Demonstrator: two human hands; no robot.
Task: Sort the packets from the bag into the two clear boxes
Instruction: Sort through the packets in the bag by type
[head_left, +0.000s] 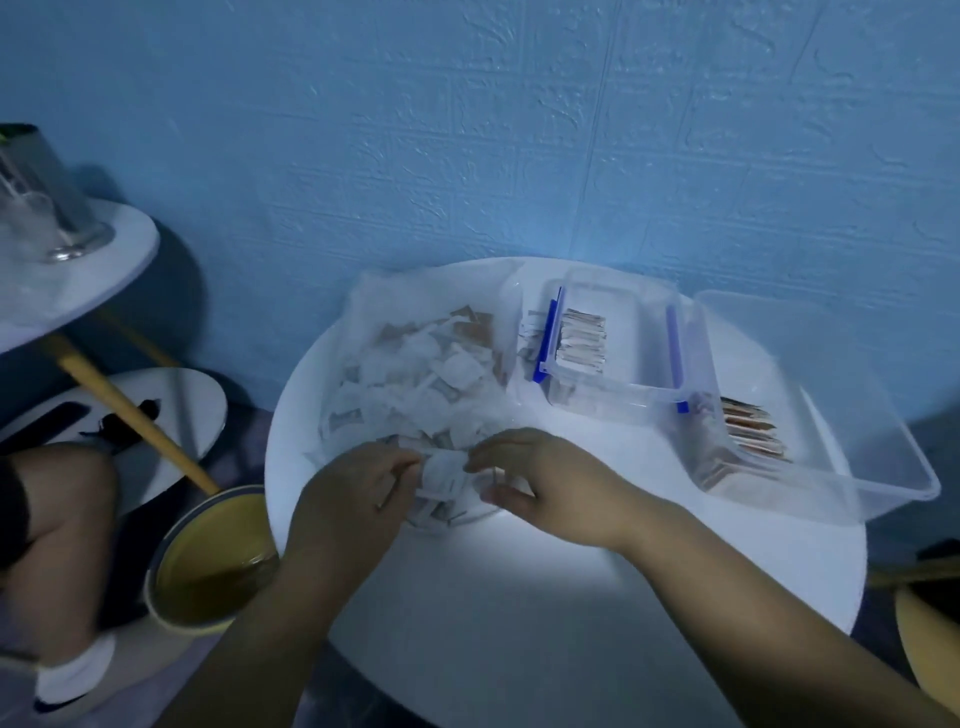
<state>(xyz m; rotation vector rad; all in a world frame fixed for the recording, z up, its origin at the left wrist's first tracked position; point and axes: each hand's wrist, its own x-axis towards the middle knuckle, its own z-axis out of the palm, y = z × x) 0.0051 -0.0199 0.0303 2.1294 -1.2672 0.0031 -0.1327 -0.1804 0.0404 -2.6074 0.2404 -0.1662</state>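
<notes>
The left hand (353, 493) and right hand (540, 480) each have a pinching grip on white packets (441, 475) by the bag (366, 301); print unreadable.

Backed by a textured blue wall (467, 130); lit brightest at the near edge of the round white table (545, 587); smaller white table (119, 244) left.

The left hand (358, 493) and right hand (540, 478) end bare forearms, uncovered to the picture's edge. Left of the round white table (571, 582) is a bare knee (62, 493) under dark shorts (9, 504), then a white sock (78, 667) in a pale shoe (57, 702) with a dark blue stripe.
</notes>
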